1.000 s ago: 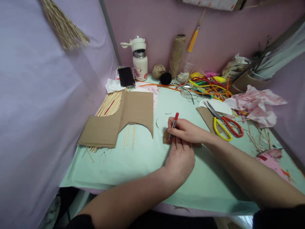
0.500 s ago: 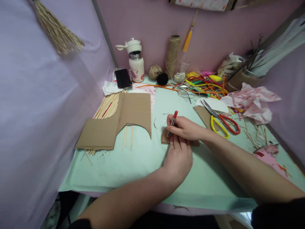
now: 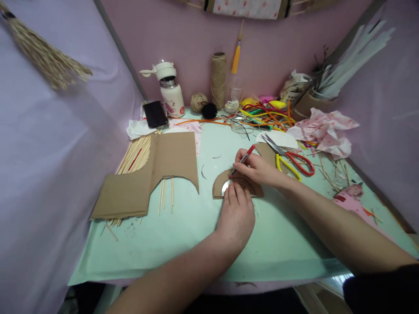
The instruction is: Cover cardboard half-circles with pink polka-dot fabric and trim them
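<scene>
A semicircular piece of brown cardboard [image 3: 220, 183] lies flat on the pale green table cover. On top of it is a clear protractor [image 3: 225, 186], partly covered by fingers. My left hand [image 3: 236, 213] presses down on the protractor with its fingers stretched out and lying flat. In my right hand [image 3: 258, 168] is a red-capped pen [image 3: 244, 160], gripped between thumb and fingers, its tip at the protractor's curved edge. Just right of that hand, scissors [image 3: 288, 159] with one yellow and one red handle rest on another cardboard piece [image 3: 266, 153].
Larger cut cardboard [image 3: 173, 155] lies over thin wooden sticks [image 3: 139, 152] at the left. Along the back stand an open bottle [image 3: 173, 98], a phone [image 3: 155, 114], a twine spool [image 3: 218, 80] and colourful strands [image 3: 262, 111]. Crumpled pink fabric [image 3: 327, 131] lies at the right.
The view has shifted, so the table items appear further left. My right hand has moved up along the cardboard with the pen tilted more, and the cardboard arc and protractor now show.
</scene>
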`<action>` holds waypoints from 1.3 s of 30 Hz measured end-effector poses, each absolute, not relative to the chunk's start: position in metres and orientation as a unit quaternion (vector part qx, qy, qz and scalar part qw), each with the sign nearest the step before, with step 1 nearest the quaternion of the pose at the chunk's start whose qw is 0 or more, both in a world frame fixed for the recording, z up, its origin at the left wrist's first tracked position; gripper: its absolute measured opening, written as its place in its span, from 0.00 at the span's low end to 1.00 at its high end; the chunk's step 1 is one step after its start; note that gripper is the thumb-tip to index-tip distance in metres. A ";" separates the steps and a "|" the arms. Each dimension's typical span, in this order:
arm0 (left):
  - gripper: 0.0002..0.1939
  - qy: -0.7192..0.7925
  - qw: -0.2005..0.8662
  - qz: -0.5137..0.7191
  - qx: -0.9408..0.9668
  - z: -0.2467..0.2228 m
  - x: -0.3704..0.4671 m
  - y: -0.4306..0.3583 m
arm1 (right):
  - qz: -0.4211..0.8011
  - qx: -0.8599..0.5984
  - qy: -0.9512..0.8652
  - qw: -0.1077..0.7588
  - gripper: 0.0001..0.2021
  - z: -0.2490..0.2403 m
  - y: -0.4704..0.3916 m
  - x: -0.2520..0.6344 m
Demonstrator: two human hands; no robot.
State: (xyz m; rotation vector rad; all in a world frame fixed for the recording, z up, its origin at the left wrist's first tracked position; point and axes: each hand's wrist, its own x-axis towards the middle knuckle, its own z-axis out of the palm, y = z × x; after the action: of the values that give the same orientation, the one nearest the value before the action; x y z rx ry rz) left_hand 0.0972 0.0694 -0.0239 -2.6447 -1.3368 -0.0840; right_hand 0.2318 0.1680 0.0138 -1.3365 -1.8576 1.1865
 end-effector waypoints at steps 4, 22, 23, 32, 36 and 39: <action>0.23 -0.442 0.075 -0.022 -0.893 -0.024 0.096 0.069 | 0.436 -0.525 -0.663 0.307 0.08 0.013 0.160 0.242; 0.24 -0.420 0.075 0.021 -0.904 -0.015 0.094 0.073 | 0.284 -0.635 -0.632 0.341 0.09 0.006 0.105 0.269; 0.24 -0.419 0.077 0.022 -0.904 -0.015 0.094 0.073 | 0.283 -0.637 -0.631 0.342 0.09 0.006 0.102 0.270; 0.24 -0.425 0.090 0.008 -0.901 -0.017 0.093 0.071 | 0.299 -0.648 -0.605 0.352 0.08 0.006 0.084 0.270; 0.24 -0.428 0.076 0.006 -0.901 -0.019 0.093 0.070 | 0.311 -0.650 -0.603 0.342 0.09 0.003 0.076 0.269; 0.24 -0.427 0.079 0.007 -0.901 -0.019 0.093 0.071 | 0.316 -0.647 -0.605 0.341 0.10 0.000 0.071 0.272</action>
State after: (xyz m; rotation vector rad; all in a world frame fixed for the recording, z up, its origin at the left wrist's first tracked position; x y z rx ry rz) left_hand 0.0932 0.0708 -0.0194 -2.6957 -1.2770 0.0219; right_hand 0.2717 0.0715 -0.0001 -1.6829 -1.5736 0.8209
